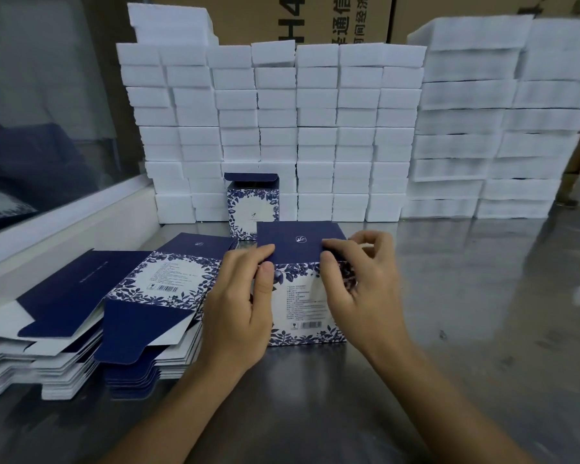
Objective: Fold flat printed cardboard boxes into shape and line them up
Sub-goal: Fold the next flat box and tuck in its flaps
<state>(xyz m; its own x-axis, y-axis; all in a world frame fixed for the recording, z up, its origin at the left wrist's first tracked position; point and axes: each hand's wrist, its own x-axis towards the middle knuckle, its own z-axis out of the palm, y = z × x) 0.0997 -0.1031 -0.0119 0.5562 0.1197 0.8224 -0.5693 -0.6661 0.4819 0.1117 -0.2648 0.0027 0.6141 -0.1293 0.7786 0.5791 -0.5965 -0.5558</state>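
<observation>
Left hand (238,306) and right hand (359,283) each grip the box (302,306), hiding its sides.

Bare steel table (482,296) right of hands, flat box stack (81,329) left, foam block wall (315,128) behind

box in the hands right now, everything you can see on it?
The box is printed cardboard: white front with blue leaf border, small text and a barcode, navy lid flap. It stands upright on the metal table, formed. The left hand and right hand pinch it near the flap's fold.
</observation>
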